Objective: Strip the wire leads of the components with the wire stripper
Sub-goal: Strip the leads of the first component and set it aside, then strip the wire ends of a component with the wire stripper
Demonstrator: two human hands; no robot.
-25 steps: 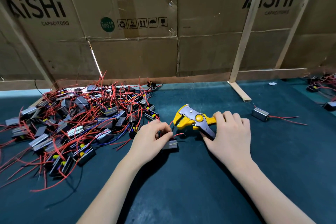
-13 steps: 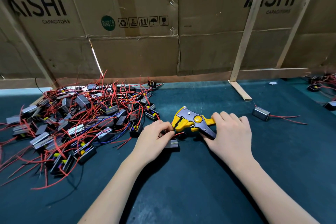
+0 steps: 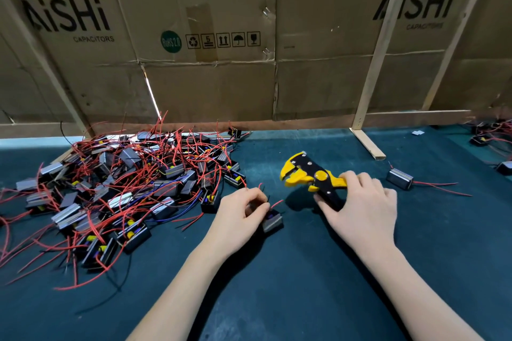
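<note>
My right hand (image 3: 363,207) grips the handles of the yellow and black wire stripper (image 3: 310,173), whose jaws point left and are apart from any wire. My left hand (image 3: 238,213) pinches the red leads of a small black and grey component (image 3: 273,221) that lies on the mat just right of its fingers. One red lead tip (image 3: 277,203) sticks out toward the stripper, a short gap away from the jaws.
A big pile of components with red leads (image 3: 124,191) covers the left of the dark green mat (image 3: 277,285). A single component (image 3: 399,179) lies right of my right hand. More components (image 3: 490,138) sit at far right. Cardboard walls (image 3: 207,77) and a wooden strut (image 3: 367,142) close the back.
The stripper has pulled away to the right and up from the lead, its jaws now wider apart. My left hand still pinches the leads and has shifted slightly left.
</note>
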